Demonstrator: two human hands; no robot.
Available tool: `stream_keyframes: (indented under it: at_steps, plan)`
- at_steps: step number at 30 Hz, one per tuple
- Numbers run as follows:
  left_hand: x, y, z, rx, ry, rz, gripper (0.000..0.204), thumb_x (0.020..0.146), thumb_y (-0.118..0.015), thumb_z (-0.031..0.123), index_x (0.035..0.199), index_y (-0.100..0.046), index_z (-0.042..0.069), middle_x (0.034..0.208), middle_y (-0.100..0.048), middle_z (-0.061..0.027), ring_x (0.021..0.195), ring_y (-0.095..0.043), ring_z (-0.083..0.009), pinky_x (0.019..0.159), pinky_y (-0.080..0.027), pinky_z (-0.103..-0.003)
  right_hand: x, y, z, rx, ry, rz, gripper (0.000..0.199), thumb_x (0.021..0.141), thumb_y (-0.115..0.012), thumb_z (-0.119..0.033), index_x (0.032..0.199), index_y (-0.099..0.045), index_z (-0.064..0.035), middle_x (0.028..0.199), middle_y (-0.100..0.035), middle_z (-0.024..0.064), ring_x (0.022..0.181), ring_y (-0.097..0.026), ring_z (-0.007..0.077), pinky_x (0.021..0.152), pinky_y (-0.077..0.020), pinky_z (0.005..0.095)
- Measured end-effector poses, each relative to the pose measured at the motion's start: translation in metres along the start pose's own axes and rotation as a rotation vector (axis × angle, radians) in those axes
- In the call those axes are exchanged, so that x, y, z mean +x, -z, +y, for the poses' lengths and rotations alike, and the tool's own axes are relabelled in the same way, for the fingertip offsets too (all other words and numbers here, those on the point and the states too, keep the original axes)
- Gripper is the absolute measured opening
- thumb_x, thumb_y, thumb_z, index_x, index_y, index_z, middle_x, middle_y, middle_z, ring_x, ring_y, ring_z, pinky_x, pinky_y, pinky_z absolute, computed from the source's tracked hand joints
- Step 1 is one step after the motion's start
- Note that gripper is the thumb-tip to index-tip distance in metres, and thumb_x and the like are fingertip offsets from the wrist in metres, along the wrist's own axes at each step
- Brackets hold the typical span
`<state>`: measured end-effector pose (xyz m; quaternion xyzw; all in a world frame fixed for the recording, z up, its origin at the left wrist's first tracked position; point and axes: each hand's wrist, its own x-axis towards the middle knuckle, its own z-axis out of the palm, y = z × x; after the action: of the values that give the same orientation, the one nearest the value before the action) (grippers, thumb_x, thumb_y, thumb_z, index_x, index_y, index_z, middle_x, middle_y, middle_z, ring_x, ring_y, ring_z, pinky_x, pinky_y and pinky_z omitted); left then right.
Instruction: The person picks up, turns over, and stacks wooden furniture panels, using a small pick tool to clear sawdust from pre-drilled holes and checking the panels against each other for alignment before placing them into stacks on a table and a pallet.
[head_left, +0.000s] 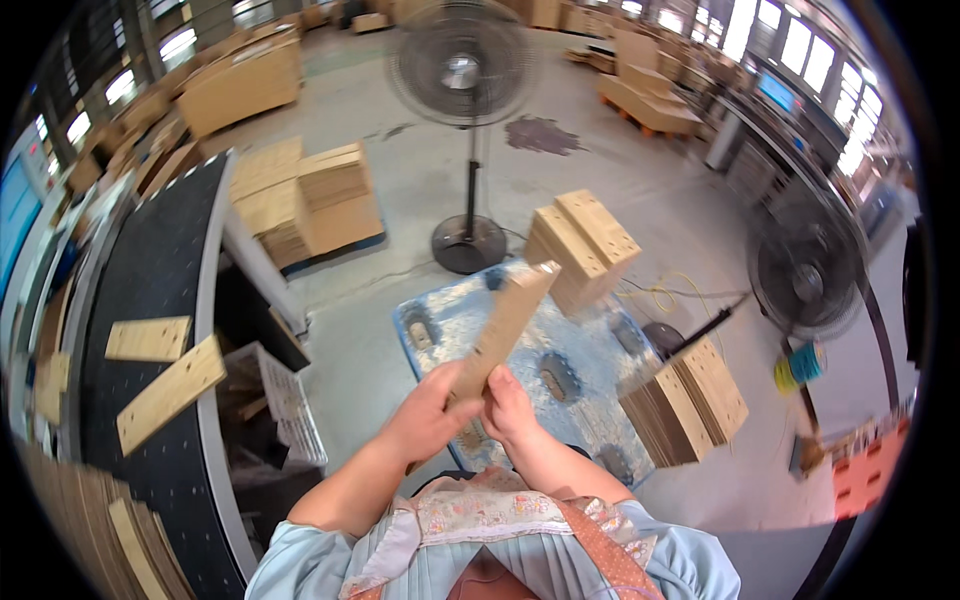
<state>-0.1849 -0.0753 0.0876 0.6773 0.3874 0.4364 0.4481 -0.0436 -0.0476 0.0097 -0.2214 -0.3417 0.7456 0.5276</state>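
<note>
Over the worn blue pallet (520, 365), I hold a narrow wooden board (507, 315) tilted up and away from me, one edge facing up. My left hand (430, 415) is wrapped around its near end from the left. On the other side my right hand (508, 405) grips the same end, thumb pressed along the wood. The board's lowest part is hidden behind my hands. One stack of drilled boards (585, 248) stands at the pallet's far right, another stack (685, 412) at its near right corner.
Left is a black-topped table (165, 290) with two loose boards (172, 393) on it; a white crate (290, 410) sits beside it. A standing fan (468, 240) rises beyond the pallet, another fan (805, 275) at right. Stacked panels (310, 195) lie far left.
</note>
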Motion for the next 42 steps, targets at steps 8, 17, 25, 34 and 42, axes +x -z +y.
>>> stream_keyframes:
  at_steps: [8,17,25,34,42]
  plan:
    - [-0.099,0.032,0.008,0.94,0.137,0.409,0.088,0.062,-0.073,0.043,0.137,-0.035,0.017,0.137,-0.025,-0.0256,0.128,-0.022,-0.0452,0.101,-0.019,-0.058,0.018,-0.101,0.097,0.05,-0.471,-0.388,0.032,0.092,-0.047,-0.014,0.121,-0.045,-0.0018,0.116,-0.053,0.0095,0.104,-0.052,0.0167,0.087,-0.0434,0.0305]
    - [-0.189,0.078,0.067,1.09,0.377,0.798,0.091,0.059,-0.074,0.042,0.137,-0.033,0.022,0.132,-0.029,-0.026,0.126,-0.025,-0.0418,0.099,-0.018,-0.06,-0.013,-0.2,0.163,0.08,-0.792,-0.665,0.03,0.091,-0.048,-0.012,0.119,-0.046,-0.0019,0.113,-0.053,0.0092,0.103,-0.052,0.0166,0.085,-0.0442,0.0301]
    - [-0.212,0.092,0.1,1.277,0.593,0.961,0.096,0.054,-0.077,0.032,0.137,-0.033,0.014,0.127,-0.031,-0.0294,0.117,-0.032,-0.0466,0.096,-0.025,-0.058,-0.023,-0.258,0.197,0.065,-1.046,-0.913,0.029,0.091,-0.048,-0.011,0.118,-0.047,-0.0019,0.111,-0.054,0.0089,0.102,-0.053,0.0165,0.084,-0.0449,0.0298]
    - [-0.238,0.093,0.102,1.106,0.983,1.349,0.093,0.057,-0.075,0.042,0.137,-0.034,0.016,0.126,-0.033,-0.0256,0.118,-0.033,-0.0418,0.098,-0.023,-0.06,-0.044,-0.305,0.217,-0.025,-1.401,-1.264,0.027,0.09,-0.049,-0.01,0.116,-0.048,-0.002,0.109,-0.054,0.0085,0.1,-0.053,0.0163,0.082,-0.0456,0.0294]
    - [-0.261,0.027,0.113,1.224,1.099,1.891,0.086,0.052,-0.079,0.03,0.129,-0.045,0.015,0.116,-0.042,-0.0252,0.102,-0.046,-0.041,0.086,-0.041,-0.045,-0.062,-0.321,0.198,-0.147,-1.554,-1.643,0.026,0.09,-0.049,-0.008,0.114,-0.048,-0.0021,0.106,-0.055,0.0082,0.099,-0.054,0.0162,0.08,-0.0463,0.0291]
